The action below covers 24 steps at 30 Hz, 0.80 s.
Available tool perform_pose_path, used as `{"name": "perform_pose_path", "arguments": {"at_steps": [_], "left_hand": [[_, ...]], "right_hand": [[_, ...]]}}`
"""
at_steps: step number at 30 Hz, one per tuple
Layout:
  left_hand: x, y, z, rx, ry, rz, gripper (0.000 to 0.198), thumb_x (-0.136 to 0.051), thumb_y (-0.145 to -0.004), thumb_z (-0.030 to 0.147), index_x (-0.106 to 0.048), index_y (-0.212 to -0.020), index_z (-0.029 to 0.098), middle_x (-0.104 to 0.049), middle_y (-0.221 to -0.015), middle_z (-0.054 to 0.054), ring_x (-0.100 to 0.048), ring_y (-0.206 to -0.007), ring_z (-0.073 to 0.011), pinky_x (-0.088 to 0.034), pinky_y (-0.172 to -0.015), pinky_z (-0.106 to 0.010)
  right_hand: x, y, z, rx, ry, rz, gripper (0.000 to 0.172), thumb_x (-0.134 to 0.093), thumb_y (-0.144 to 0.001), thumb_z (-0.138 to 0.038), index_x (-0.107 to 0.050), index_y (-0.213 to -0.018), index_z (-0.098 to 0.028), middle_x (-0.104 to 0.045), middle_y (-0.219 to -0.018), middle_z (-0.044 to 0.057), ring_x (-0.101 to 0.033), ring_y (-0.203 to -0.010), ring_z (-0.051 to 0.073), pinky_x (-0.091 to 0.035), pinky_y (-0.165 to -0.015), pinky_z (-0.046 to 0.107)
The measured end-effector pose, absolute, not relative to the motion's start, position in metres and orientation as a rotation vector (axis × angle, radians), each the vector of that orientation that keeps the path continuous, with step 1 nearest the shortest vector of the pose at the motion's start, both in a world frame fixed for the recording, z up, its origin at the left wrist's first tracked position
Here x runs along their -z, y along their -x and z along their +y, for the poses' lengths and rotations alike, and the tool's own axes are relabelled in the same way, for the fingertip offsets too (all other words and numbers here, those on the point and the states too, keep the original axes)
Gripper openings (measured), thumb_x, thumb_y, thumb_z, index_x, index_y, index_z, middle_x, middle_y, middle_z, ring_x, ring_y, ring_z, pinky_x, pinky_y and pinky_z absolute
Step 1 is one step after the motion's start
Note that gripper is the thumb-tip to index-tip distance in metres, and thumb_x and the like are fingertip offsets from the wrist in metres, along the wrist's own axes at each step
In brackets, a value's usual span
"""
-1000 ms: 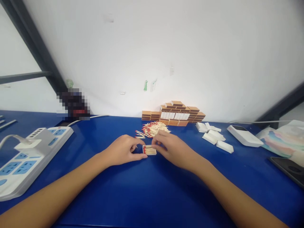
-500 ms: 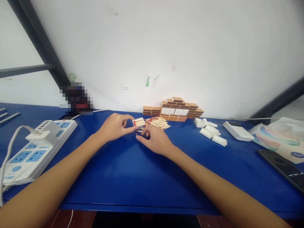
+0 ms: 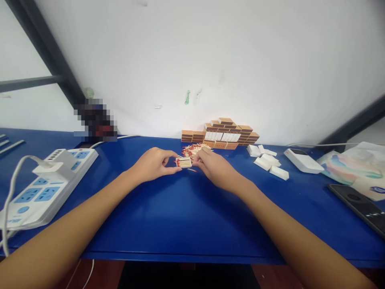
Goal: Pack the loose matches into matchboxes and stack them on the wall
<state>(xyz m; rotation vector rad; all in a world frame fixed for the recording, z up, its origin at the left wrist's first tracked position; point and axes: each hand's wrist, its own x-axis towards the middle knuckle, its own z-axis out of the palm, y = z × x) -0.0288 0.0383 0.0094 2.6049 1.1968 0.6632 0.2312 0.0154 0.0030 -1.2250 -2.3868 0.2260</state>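
item 1: your left hand [image 3: 155,165], thumb and forefinger pinching the left end of a small white matchbox tray [image 3: 184,162].

item 2: your right hand [image 3: 214,165], fingers curled in toward the thumb at the right end of that tray; you cannot tell from this view whether they grip the rim or a match.

item 3: the tray itself, between your two hands, open side showing, with a row of matches laid lengthwise, red heads toward your left hand. a dark strip shows along its far side, so, in judgement, partly filled, with some room left.

item 4: match heap [image 3: 192,150], loose, just beyond the tray and your right hand; by its spread, a good share of the matches remains unboxed. one stray match [image 3: 191,170] lies on the near side of the tray.

item 5: brown matchboxes [image 3: 224,135], stacked beyond your right hand against the wall [image 3: 135,60], with a row of white faces in the middle; they look put together, though their contents are hidden.

item 6: white box pieces [image 3: 267,161], scattered to the right of your right hand, without brown sleeves; by the look of them, unfinished.

item 7: blue tabletop [image 3: 180,216], beneath all of these.
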Motion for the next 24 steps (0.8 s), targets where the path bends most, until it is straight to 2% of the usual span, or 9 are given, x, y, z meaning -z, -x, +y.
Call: {"name": "perform_pose_path", "arguments": {"at_steps": [4,9,13,15,18,20,24], "left_hand": [[-0.007,0.029,0.04,-0.653,-2.599,1.212,0.043,-0.076,-0.086,0.054,-0.078,-0.115,0.022,-0.055,-0.06,0.005,-0.043,-0.051,-0.0096,-0.028,-0.055,-0.025],[-0.007,0.03,0.042,-0.665,-2.596,1.205,0.043,-0.077,-0.084,0.054,-0.078,-0.114,0.022,-0.053,-0.057,0.006,-0.043,-0.05,-0.0095,-0.028,-0.054,-0.025],[-0.007,0.027,0.038,-0.636,-2.607,1.183,0.043,-0.076,-0.085,0.055,-0.078,-0.112,0.022,-0.053,-0.057,0.006,-0.044,-0.049,-0.0096,-0.028,-0.054,-0.025],[-0.006,0.026,0.037,-0.625,-2.604,1.173,0.042,-0.076,-0.085,0.055,-0.078,-0.109,0.021,-0.051,-0.056,0.006,-0.043,-0.049,-0.0094,-0.028,-0.053,-0.025],[-0.003,0.025,0.036,-0.628,-2.571,1.154,0.042,-0.076,-0.085,0.056,-0.077,-0.108,0.021,-0.048,-0.055,0.007,-0.041,-0.049,-0.0093,-0.027,-0.052,-0.025],[-0.001,0.025,0.035,-0.613,-2.551,1.132,0.043,-0.075,-0.085,0.057,-0.077,-0.108,0.02,-0.047,-0.055,0.007,-0.041,-0.049,-0.0093,-0.028,-0.052,-0.025],[0.001,0.019,0.03,-0.535,-2.535,1.084,0.039,-0.077,-0.084,0.055,-0.078,-0.105,0.022,-0.049,-0.055,0.007,-0.043,-0.048,-0.0089,-0.028,-0.052,-0.024]], "right_hand": [[-0.005,-0.233,0.014,-0.3,1.225,-2.418,0.012,-0.052,-0.104,-0.025,-0.057,-0.095,-0.02,-0.062,-0.104,0.008,-0.057,-0.087,0.02,-0.041,-0.075,0.032],[-0.026,-0.252,0.01,-0.712,1.319,-2.504,0.026,-0.055,-0.101,-0.039,-0.065,-0.088,-0.02,-0.066,-0.084,0.004,-0.055,-0.075,0.017,-0.04,-0.067,0.03],[-0.04,-0.257,-0.003,-0.796,1.435,-2.527,0.033,-0.073,-0.086,-0.054,-0.071,-0.088,-0.021,-0.068,-0.083,0.003,-0.058,-0.071,0.017,-0.04,-0.061,0.03],[-0.04,-0.256,-0.011,-0.779,1.478,-2.595,0.028,-0.078,-0.082,-0.049,-0.072,-0.085,-0.022,-0.07,-0.085,0.004,-0.06,-0.071,0.018,-0.04,-0.059,0.03],[-0.038,-0.255,-0.017,-0.842,1.473,-2.684,0.015,-0.07,-0.089,-0.035,-0.07,-0.081,-0.022,-0.071,-0.083,0.004,-0.06,-0.068,0.017,-0.039,-0.058,0.03],[-0.039,-0.256,-0.017,-0.858,1.451,-2.688,0.014,-0.065,-0.092,-0.028,-0.069,-0.081,-0.023,-0.072,-0.083,0.003,-0.06,-0.067,0.016,-0.039,-0.059,0.03],[-0.039,-0.252,-0.013,-0.596,1.358,-2.552,0.014,-0.058,-0.098,-0.026,-0.066,-0.089,-0.021,-0.07,-0.088,0.004,-0.059,-0.077,0.017,-0.039,-0.066,0.029]]}}
